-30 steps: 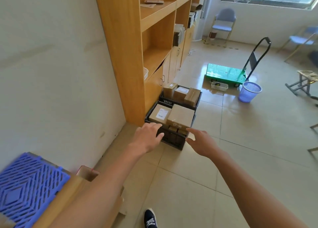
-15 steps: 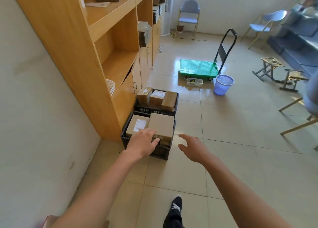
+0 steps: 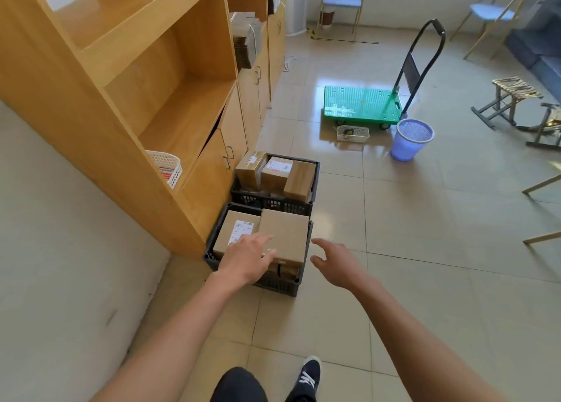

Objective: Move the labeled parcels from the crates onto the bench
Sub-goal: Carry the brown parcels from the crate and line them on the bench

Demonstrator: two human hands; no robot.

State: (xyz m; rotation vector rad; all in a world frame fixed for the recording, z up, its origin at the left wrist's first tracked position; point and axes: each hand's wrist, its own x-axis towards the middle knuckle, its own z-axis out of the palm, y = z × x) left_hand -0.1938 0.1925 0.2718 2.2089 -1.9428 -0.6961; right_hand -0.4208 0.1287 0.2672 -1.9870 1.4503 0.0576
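Cardboard parcels fill two black crates on the floor against the wooden shelf unit: the near crate (image 3: pixel 274 283) holds a labeled parcel (image 3: pixel 235 231) at its left wall and a plain parcel (image 3: pixel 283 234) at its right, while the far crate (image 3: pixel 273 201) holds three more. Both hands are spread and hold nothing; the left hand (image 3: pixel 246 257) hovers over the near parcels, the right hand (image 3: pixel 335 263) just outside the crate's right wall. No bench is in view. Tight packing could jam fingers, or the unlabeled parcel might be taken by mistake.
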